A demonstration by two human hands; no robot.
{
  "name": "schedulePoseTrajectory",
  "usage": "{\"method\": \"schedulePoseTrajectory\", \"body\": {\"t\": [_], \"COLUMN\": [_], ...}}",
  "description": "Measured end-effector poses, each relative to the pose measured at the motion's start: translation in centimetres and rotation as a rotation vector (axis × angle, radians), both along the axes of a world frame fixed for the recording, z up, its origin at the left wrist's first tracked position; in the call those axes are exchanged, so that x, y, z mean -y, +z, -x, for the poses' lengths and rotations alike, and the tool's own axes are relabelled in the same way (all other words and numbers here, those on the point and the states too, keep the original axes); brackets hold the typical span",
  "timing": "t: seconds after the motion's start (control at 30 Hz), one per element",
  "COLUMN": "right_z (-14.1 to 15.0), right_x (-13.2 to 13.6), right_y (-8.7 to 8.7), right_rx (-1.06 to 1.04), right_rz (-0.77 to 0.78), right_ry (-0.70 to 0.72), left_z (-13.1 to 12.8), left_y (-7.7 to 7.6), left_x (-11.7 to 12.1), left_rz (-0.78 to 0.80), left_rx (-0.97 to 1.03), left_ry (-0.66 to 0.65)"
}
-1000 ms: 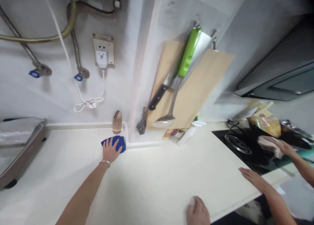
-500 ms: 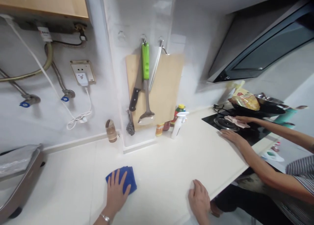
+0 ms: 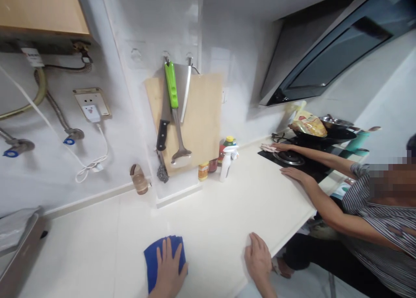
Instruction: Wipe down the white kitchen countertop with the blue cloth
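Note:
My left hand (image 3: 169, 270) lies flat with fingers spread on a folded blue cloth (image 3: 152, 263), pressing it to the white countertop (image 3: 208, 228). Part of the cloth is hidden under the palm. Off to the right, my right hand (image 3: 258, 258) rests on the counter close to its front edge. Its fingers are stretched out close together, and nothing shows in them. Beyond both hands stand a white spray bottle (image 3: 225, 163) and a brownish clear cup (image 3: 139, 181).
A co-worker (image 3: 364, 211) at right holds a pale cloth (image 3: 269, 147) on the black cooktop (image 3: 316, 165). A cutting board (image 3: 204, 116), a knife (image 3: 163, 133) and a green-handled ladle (image 3: 175, 111) hang on the wall. A metal-sided appliance (image 3: 27, 250) stands at left.
My left hand and the blue cloth have moved toward me over the counter. The co-worker's pale cloth has moved left across the cooktop. My view has turned rightward.

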State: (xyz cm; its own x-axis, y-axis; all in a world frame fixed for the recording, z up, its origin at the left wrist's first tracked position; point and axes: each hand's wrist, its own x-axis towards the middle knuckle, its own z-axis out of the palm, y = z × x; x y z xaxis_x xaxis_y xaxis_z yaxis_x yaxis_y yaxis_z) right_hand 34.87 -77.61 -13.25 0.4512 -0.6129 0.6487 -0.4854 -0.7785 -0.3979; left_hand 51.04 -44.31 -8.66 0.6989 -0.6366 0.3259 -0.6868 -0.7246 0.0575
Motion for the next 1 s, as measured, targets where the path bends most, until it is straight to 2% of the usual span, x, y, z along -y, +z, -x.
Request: {"method": "schedulePoseTrajectory", "body": {"t": [0.1, 0.17, 0.27, 0.4, 0.53, 0.67, 0.8, 1.0], "right_z": [0.0, 0.1, 0.3, 0.5, 1.0, 1.6, 1.8, 1.8], "right_x": [-0.1, -0.2, -0.2, -0.2, 0.2, 0.9, 1.1, 0.6], "right_y": [0.1, 0.2, 0.5, 0.9, 0.8, 0.0, -0.1, 1.2], "right_rx": [0.012, 0.0, -0.023, -0.04, -0.047, -0.039, -0.047, -0.044], "right_rz": [-0.035, -0.036, -0.035, -0.04, -0.021, 0.017, 0.032, -0.017], "right_ry": [0.003, 0.007, 0.0, -0.006, 0.018, 0.05, 0.072, 0.043], "left_z": [1.1, 1.3, 0.6, -1.1, -3.4, -6.2, -9.6, -15.1], "left_y": [0.3, 0.7, 1.4, 2.0, 2.5, 3.3, 3.6, 3.7], "left_x": [1.1, 0.9, -0.8, -4.8, -8.5, -10.5, -10.6, -9.5], "left_rz": [0.035, 0.033, 0.014, 0.016, 0.05, 0.09, 0.09, 0.115], "left_rx": [0.056, 0.056, 0.01, -0.023, -0.058, -0.069, -0.061, -0.046], "left_ry": [0.024, 0.011, -0.075, -0.146, -0.007, 0.178, 0.258, 0.335]}}
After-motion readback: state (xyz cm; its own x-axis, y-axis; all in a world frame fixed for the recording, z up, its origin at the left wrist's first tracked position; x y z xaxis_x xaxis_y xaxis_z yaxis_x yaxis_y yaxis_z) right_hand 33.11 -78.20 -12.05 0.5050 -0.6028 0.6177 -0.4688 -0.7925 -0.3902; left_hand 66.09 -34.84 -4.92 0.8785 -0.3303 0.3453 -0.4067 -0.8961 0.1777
